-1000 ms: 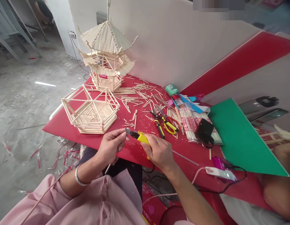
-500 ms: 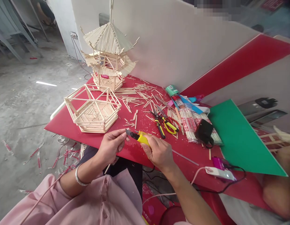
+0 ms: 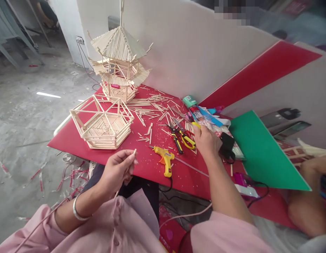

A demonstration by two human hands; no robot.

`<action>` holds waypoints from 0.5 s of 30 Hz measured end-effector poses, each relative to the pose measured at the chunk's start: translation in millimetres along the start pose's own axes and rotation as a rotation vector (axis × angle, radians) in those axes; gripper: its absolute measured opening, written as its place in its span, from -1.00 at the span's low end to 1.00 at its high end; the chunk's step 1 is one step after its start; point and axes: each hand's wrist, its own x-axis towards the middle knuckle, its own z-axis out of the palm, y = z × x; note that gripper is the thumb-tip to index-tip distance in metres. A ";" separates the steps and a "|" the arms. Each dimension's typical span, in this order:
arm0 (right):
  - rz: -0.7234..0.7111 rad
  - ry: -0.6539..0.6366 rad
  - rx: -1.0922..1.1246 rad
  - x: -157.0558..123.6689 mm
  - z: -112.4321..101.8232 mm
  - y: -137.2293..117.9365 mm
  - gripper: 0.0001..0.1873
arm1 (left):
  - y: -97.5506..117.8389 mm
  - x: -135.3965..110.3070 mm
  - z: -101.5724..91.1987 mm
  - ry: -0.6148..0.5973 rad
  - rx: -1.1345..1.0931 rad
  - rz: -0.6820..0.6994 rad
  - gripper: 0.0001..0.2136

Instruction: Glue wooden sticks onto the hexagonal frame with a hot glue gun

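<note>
My left hand [image 3: 122,165] is closed around a thin wooden stick [image 3: 135,151], whose pale tip pokes up past the thumb, just over the table's front edge. My right hand [image 3: 207,138] reaches over the wrapped stick bundles, gripping a yellow utility knife [image 3: 196,124]; its blade is hidden. Between the hands lies a yellow glue gun [image 3: 165,160]. Beyond my left hand stands a hexagonal stick frame [image 3: 107,126] with a woven-looking base. Black-and-yellow pliers [image 3: 176,140] and a yellow-handled pair of cutters [image 3: 188,141] lie left of my right hand.
A tiered stick pagoda [image 3: 119,59] stands at the back of the red table [image 3: 141,168]. Loose sticks [image 3: 157,105] are scattered beside it. On the right are a black adapter [image 3: 227,144], a green board [image 3: 265,154] and another person's arm [image 3: 307,203]. Cables hang below the front edge.
My right hand has carried the utility knife away from the stick, rightward and farther back over the table, uncovering the glue gun. My left hand keeps the stick, slightly lower and left.
</note>
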 end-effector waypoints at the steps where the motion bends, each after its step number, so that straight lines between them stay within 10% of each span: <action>1: -0.012 -0.079 -0.018 7.7 6.8 5.5 -0.47 | 1.8 0.1 -1.1 -0.008 -0.008 -0.023 -0.68; 4: -0.012 -0.245 -0.030 22.0 25.2 15.3 -0.52 | 6.1 -2.5 -9.2 0.016 -0.004 -0.016 -0.66; 10: -0.250 0.095 0.501 -31.6 -11.0 -22.3 -0.52 | 10.2 -6.2 -46.5 0.232 -0.117 0.050 -0.63; 15: -0.558 -0.380 0.923 -151.1 -62.9 -102.3 -0.58 | 11.4 3.2 -70.6 0.311 -0.216 0.090 -0.57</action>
